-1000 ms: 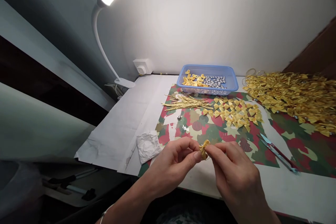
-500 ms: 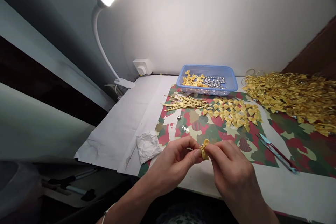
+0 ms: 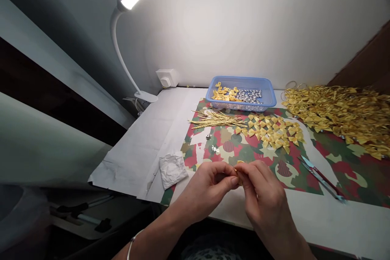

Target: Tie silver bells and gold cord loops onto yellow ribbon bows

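Note:
Near the table's front edge, my left hand (image 3: 210, 191) and my right hand (image 3: 265, 191) meet with fingertips pinched together. Between them is a small gold ribbon bow (image 3: 240, 162), mostly covered by the fingers, with only slivers of yellow showing. Just beyond the hands lies a patterned red and green sheet (image 3: 246, 152). On it are many flat gold bows (image 3: 276, 134), a bunch of gold twist ties (image 3: 217, 120) and some small silver bells (image 3: 208, 137).
A blue basket (image 3: 271, 99) of bows and silver bells stands against the wall. To the right are a heap of finished gold bows on ties (image 3: 341, 107) and scissors (image 3: 324, 180). Crumpled white paper (image 3: 172, 170) lies left, below a lamp (image 3: 122, 55).
The bow, plainly seen between my fingertips before, is now mostly covered by them. My right fingers have curled closer over it. The view has shifted slightly.

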`<state>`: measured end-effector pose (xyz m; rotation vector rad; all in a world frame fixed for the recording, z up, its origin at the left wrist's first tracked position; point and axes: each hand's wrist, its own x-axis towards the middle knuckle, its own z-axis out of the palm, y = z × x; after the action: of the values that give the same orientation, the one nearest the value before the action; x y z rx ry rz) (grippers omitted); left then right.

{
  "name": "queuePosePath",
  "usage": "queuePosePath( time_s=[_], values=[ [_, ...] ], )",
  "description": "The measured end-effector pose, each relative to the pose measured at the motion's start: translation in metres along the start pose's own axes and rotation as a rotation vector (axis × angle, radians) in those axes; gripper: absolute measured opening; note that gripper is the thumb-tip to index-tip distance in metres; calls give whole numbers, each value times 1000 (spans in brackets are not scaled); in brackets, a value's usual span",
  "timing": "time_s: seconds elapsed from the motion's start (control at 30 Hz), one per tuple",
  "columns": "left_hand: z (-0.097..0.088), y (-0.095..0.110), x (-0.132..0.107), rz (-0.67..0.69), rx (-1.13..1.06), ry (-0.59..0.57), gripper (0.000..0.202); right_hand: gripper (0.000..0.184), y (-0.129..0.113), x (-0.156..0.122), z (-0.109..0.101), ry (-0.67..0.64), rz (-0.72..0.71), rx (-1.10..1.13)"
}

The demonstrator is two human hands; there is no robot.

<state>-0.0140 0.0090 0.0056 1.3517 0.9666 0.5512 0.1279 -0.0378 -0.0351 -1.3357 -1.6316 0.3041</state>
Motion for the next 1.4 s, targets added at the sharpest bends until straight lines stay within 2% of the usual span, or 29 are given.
queuePosePath(
  time_s=[0.23,0.33,0.43,0.67,0.97,1.27,1.4],
  values=[
    [3,-3,3,37,148,53,16,15,1,0,5,-126,202,23],
    [6,-4,2,90,270,123,20,14,3,2,1,-190,250,31],
    [9,-6,-1,173,406,179,26,15,5,6,-3,-230,257,46],
    [8,-9,-3,270,572,168,26,13,8,11,-7,-253,231,110],
    [8,-10,-4,240,598,199,29,12,9,12,-8,-278,280,265],
    [4,-16,1,340,540,224,26,15,14,12,-3,-334,374,503],
    [5,-15,-1,347,501,226,27,16,16,12,-1,-321,417,594]
  ],
)
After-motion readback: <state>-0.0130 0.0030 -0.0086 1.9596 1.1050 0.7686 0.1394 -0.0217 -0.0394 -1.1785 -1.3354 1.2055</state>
